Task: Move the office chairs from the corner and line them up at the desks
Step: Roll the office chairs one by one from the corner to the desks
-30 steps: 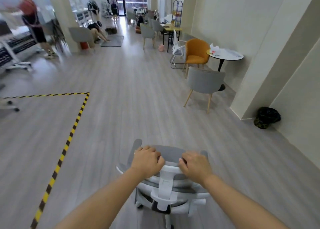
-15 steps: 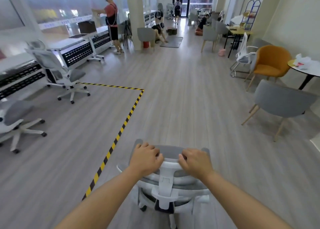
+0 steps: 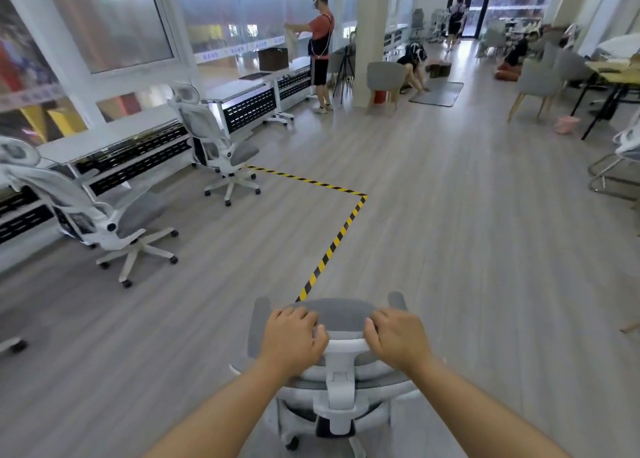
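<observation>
A white office chair [image 3: 341, 367] with grey mesh stands right in front of me, seen from behind. My left hand [image 3: 294, 339] grips the left side of its headrest and my right hand [image 3: 398, 338] grips the right side. Two more white office chairs stand by the row of white desks [image 3: 114, 138] on the left: one [image 3: 221, 145] further off, one [image 3: 97, 215] nearer. The caster of another chair [image 3: 14, 345] shows at the left edge.
Yellow-black floor tape [image 3: 332, 246] marks a corner ahead. A person [image 3: 320, 45] stands by the far desks next to a pillar [image 3: 370, 17]. Another person [image 3: 414, 66] crouches near a mat. Grey armchairs [image 3: 535, 79] and a table stand at the right.
My view has swung left with the chair in both hands: the round table and orange chair have left the frame, and the desks with two chairs have come into view.
</observation>
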Tool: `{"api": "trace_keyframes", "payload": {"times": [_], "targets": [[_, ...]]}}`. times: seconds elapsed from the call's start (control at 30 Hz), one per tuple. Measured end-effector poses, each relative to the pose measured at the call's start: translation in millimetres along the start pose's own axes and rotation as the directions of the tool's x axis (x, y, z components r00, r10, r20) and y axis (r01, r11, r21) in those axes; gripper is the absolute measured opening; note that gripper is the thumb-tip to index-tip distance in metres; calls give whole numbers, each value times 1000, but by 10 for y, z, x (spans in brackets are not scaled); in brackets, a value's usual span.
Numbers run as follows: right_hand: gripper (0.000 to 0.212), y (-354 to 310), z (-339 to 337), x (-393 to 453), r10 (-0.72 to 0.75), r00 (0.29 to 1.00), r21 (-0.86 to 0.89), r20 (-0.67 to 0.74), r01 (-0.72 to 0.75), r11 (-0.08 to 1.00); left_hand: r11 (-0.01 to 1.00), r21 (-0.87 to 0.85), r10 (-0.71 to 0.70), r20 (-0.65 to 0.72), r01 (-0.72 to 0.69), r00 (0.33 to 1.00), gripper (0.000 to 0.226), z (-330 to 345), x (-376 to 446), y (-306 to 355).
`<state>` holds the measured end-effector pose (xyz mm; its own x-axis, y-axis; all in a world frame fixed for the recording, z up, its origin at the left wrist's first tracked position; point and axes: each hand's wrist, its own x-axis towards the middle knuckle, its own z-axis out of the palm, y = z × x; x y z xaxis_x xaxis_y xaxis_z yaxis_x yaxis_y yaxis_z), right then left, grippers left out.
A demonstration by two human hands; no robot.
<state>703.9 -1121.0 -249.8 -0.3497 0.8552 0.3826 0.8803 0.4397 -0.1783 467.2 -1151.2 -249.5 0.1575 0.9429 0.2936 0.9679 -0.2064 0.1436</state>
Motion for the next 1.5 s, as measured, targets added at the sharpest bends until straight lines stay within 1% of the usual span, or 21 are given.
{"api": "trace_keyframes", "payload": {"times": [0.07, 0.13, 0.27, 0.43, 0.57, 0.7, 0.8, 0.93, 1.03, 1.1, 1.2, 1.4, 1.5], "targets": [[37, -109, 225, 398, -9, 1000, -1, 19, 9, 1000, 999, -3, -34, -9, 34, 999, 28, 18, 226, -357], [35, -247, 423, 786, -20, 999, -14, 43, 21, 1000, 999, 4, -35, -19, 35, 999, 28, 34, 449, -726], [34, -560, 819, 1490, -23, 996, -2, 91, 23, 1000, 999, 14, -32, 8, 32, 999, 30, 51, 836, -1473], [35, -974, 1223, 2360, -19, 997, 25, 73, 18, 1000, 999, 23, -26, 25, 26, 999, 31, 116, 1410, -2422], [35, -1176, 1496, 3030, -35, 995, 17, 91, 34, 999, 1000, -1, 0, -8, 0, 1000, 33, 185, 1902, -3050], [37, -1279, 1813, 3768, -23, 995, 29, 94, 21, 999, 1000, -25, 18, -45, -19, 999, 30, 251, 2479, -3638], [39, -1280, 2067, 4325, -16, 995, 31, 101, 13, 999, 999, -29, 27, -49, -28, 998, 30, 340, 2942, -4010], [37, -1227, 2336, 5027, -30, 997, 45, 76, 26, 999, 1000, -6, 31, -37, -31, 999, 32, 418, 3545, -4422], [37, -1124, 2627, 5634, -55, 992, 76, 114, 47, 996, 999, 8, 32, -2, -32, 999, 35, 508, 4054, -4756], [37, -1062, 2765, 6051, -69, 991, 112, 114, 57, 992, 1000, 20, 21, 12, -22, 1000, 36, 558, 4445, -4975], [38, -955, 2953, 6668, -65, 991, 93, 116, 54, 994, 999, 43, 11, 19, -11, 1000, 36, 671, 5024, -5258], [33, -695, 3314, 7731, -50, 990, 95, 133, 37, 995, 1000, 29, 7, -13, -6, 1000, 29, 929, 6115, -5771], [34, -564, 3519, 8293, -44, 989, 102, 143, 30, 994, 1000, 8, 23, -33, -23, 999, 28, 1061, 6682, -6049]]}}
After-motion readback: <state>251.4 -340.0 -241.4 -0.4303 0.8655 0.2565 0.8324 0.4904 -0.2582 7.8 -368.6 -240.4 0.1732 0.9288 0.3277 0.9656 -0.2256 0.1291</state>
